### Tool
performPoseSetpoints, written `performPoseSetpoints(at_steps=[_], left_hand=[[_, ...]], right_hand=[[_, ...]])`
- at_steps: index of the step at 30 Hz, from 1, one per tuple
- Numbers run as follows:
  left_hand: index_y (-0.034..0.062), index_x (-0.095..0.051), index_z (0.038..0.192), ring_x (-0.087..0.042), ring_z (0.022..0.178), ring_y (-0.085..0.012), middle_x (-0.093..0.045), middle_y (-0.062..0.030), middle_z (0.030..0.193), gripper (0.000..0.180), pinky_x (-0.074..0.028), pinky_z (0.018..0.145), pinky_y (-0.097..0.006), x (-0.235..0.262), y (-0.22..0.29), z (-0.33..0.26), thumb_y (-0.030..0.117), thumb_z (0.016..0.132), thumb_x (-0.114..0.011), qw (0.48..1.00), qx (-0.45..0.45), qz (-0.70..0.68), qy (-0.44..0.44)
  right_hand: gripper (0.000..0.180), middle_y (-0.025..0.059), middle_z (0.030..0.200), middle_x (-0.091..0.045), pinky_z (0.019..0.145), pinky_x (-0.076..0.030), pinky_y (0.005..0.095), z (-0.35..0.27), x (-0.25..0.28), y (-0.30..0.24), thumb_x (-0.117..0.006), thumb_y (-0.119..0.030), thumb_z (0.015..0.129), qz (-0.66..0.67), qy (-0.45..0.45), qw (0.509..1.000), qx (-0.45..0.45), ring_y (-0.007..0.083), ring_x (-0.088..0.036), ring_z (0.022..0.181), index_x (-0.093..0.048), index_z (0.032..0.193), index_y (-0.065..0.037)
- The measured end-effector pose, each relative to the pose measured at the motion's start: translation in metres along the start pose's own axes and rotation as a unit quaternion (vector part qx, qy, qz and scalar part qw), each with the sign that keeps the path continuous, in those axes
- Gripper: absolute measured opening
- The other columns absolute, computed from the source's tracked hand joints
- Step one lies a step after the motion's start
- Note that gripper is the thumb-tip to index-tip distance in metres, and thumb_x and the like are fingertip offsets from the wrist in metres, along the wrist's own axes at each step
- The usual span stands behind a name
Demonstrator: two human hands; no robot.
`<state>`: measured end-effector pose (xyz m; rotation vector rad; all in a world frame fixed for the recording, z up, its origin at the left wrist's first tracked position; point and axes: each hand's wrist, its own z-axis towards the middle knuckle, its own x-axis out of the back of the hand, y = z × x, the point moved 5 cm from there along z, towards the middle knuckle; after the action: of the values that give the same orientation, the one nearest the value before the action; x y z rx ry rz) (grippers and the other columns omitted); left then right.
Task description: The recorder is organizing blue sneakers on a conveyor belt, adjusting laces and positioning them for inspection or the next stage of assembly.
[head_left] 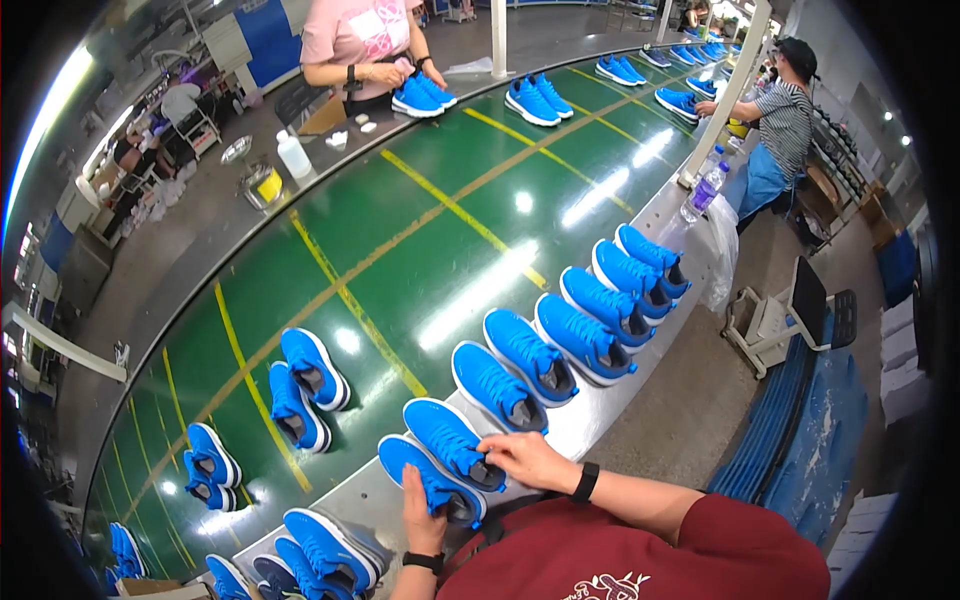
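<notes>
Pair apparently mid-work on near tabletop (pixel 575 428): right hand (pixel 530 460) pinches right blue sneaker (pixel 445 437) at collar, left hand (pixel 424 515) straight-fingered against left blue sneaker (pixel 437 481), grip unclear; six sneakers (pixel 524 347) farther right seemingly left

Left hand (pixel 421 512) forward, right hand (pixel 529 460) leftward

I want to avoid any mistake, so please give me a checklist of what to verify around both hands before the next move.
1. Left hand touching the first blue shoe: ok, fingers lie against its side.
2. Right hand at the second blue shoe: ok, fingers are at its opening.
3. Both shoes upright: ok, soles down, side by side.
4. Both hands free of shoes: not ok, each touches one.
5. Laces tied securely: cannot tell, too small.
6. Inside of second shoe: cannot tell, partly covered by the hand.
</notes>
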<state>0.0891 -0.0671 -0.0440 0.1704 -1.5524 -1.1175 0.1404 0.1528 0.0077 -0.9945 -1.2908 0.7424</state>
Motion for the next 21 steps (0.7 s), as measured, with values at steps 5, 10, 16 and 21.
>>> performPoseSetpoints(at_steps=[5,10,16,21], left_hand=[[-0.003,-0.028,0.143,-0.03,0.137,-0.0394,-0.03,-0.0266,0.147,0.082,-0.024,0.112,-0.044,-0.012,-0.012,-0.018,0.023,0.075,-0.067,0.998,0.027,0.058,-0.001],[-0.0092,-0.041,0.135,-0.048,0.123,-0.0411,-0.049,-0.0299,0.131,0.08,-0.038,0.103,-0.04,0.009,0.105,0.021,0.021,0.071,-0.079,0.908,0.397,0.119,-0.063],[0.002,-0.031,0.144,-0.047,0.126,-0.0367,-0.046,-0.0261,0.137,0.074,-0.036,0.106,-0.041,-0.026,-0.011,-0.026,-0.004,0.076,-0.058,0.974,0.206,-0.058,0.073],[0.0057,-0.029,0.146,-0.048,0.126,-0.0341,-0.046,-0.023,0.139,0.071,-0.041,0.102,-0.036,-0.038,0.007,-0.001,-0.002,0.081,-0.059,0.972,0.207,0.062,0.095]], right_hand=[[0.022,0.0139,0.076,-0.066,0.062,-0.051,0.04,-0.004,0.008,0.02,-0.058,-0.018,0.089,0.045,-0.078,0.995,-0.046,0.0301,-0.065,0.067,-0.062,0.109,-0.01],[0.022,0.019,0.078,-0.062,0.069,-0.049,0.0475,-0.009,0.006,0.022,-0.057,-0.018,0.089,-0.027,-0.088,0.993,0.068,0.0363,-0.063,0.077,-0.059,0.111,-0.012],[0.018,0.0183,0.076,-0.06,0.066,-0.048,0.0455,0.006,0.022,0.043,-0.057,-0.017,0.086,-0.022,-0.074,0.991,0.113,0.036,-0.061,0.074,-0.061,0.102,-0.011],[0.019,0.0151,0.085,-0.065,0.07,-0.05,0.0415,0.024,0.066,0.054,-0.061,-0.008,0.084,-0.033,-0.05,0.993,0.099,0.0327,-0.062,0.079,-0.064,0.103,-0.008]])
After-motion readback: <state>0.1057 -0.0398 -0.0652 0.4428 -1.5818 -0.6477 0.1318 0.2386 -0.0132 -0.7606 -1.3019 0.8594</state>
